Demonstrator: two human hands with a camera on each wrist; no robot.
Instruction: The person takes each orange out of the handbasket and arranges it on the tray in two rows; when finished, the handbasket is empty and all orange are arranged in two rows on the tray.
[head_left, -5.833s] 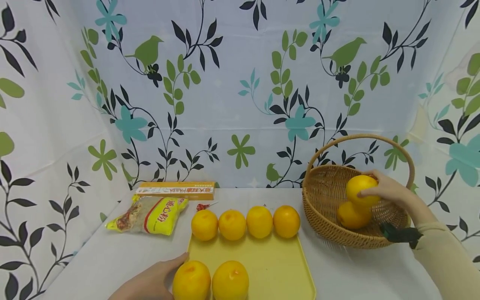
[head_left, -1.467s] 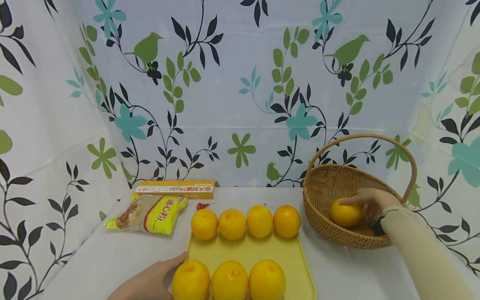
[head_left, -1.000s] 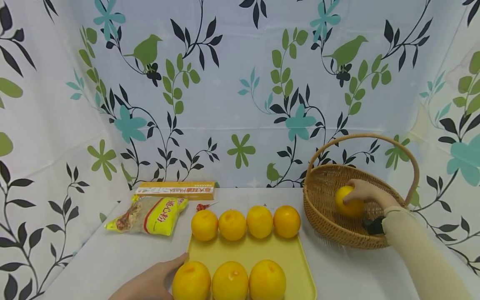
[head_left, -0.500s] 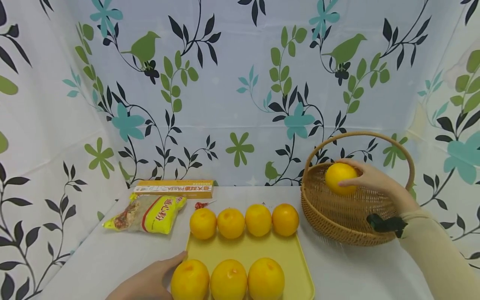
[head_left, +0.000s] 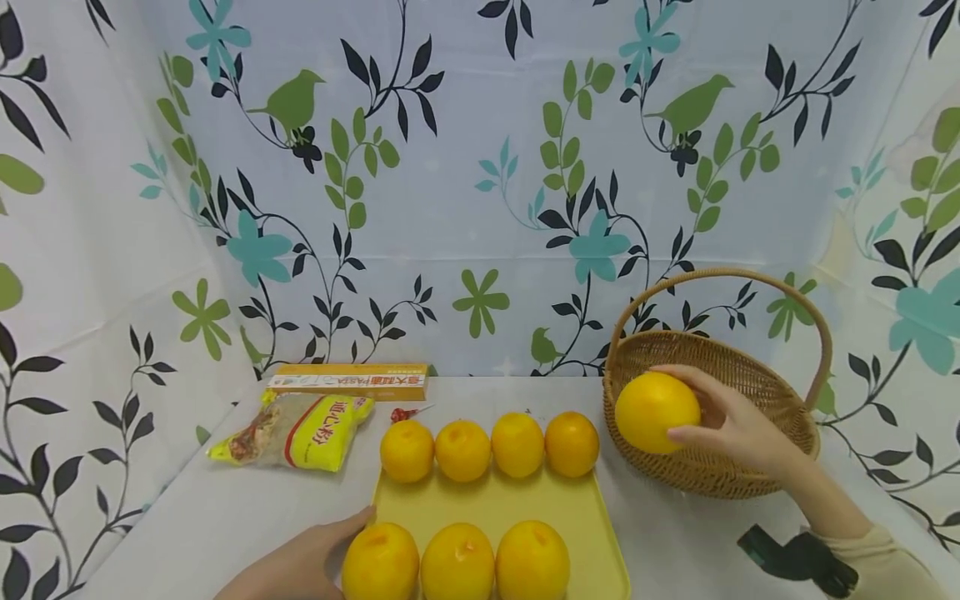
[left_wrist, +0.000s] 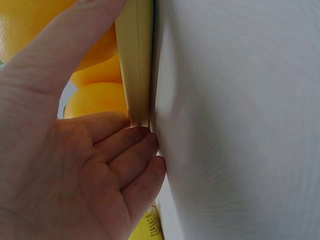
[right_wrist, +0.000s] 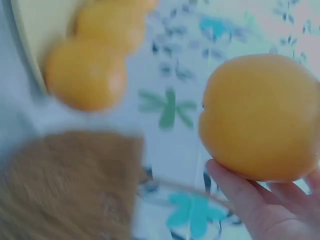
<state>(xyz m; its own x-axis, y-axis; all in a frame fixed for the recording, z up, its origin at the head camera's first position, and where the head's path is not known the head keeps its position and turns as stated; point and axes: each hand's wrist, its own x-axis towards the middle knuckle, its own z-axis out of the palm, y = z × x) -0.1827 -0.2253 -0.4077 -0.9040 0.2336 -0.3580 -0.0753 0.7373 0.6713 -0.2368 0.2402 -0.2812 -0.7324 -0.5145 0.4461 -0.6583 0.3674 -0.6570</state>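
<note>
My right hand [head_left: 738, 425] grips an orange [head_left: 655, 412] in front of the wicker basket [head_left: 757, 367], above its near left rim. In the right wrist view this orange [right_wrist: 262, 117] sits against the fingers. Fairly straight fingers of my left hand [head_left: 300, 562] rest against the left side of the yellow tray [head_left: 517, 497]; the tray edge [left_wrist: 136, 60] shows beside them in the left wrist view. Along the tray's far edge stands a row of several oranges [head_left: 463, 450]. Three more oranges [head_left: 457, 562] line its near part, the leftmost right by my left hand.
A yellow-labelled bag of pasta [head_left: 300, 431] lies left of the tray, with an orange pasta box [head_left: 348, 382] behind it. A small red-wrapped item [head_left: 405, 413] lies behind the far row. The basket's arched handle [head_left: 720, 273] rises at the right. A patterned curtain [head_left: 480, 167] hangs behind.
A third orange has joined the near row. My right hand has lifted another orange from inside the basket and brought it forward and left past the rim. The left hand has stayed put.
</note>
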